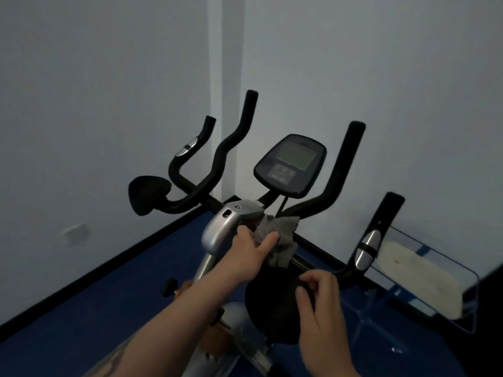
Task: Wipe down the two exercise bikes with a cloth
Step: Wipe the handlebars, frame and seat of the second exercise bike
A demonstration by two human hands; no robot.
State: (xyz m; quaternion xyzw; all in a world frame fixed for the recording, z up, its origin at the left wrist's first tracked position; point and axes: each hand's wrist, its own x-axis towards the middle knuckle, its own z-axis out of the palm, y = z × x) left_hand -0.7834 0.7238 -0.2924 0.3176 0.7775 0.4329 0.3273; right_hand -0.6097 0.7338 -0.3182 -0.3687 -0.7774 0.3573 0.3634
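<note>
An exercise bike stands right in front of me, with a silver stem [221, 227], black handlebars [340, 170] and a dark console screen [291, 165]. My left hand [251, 250] holds a grey cloth [277, 235] against the stem just below the console mount, thumb over the cloth. My right hand [318, 297] grips the edge of the black elbow pad [272, 300] on the near side of the handlebar. A matching black pad [148, 190] sits at the far left end. Only this one bike is in view.
Pale walls meet in a corner behind the bike, with a black skirting strip above the blue floor [103, 300]. A clear plastic tray [424, 270] with a white pad in it sits at the right. A wall socket [75, 232] is low on the left wall.
</note>
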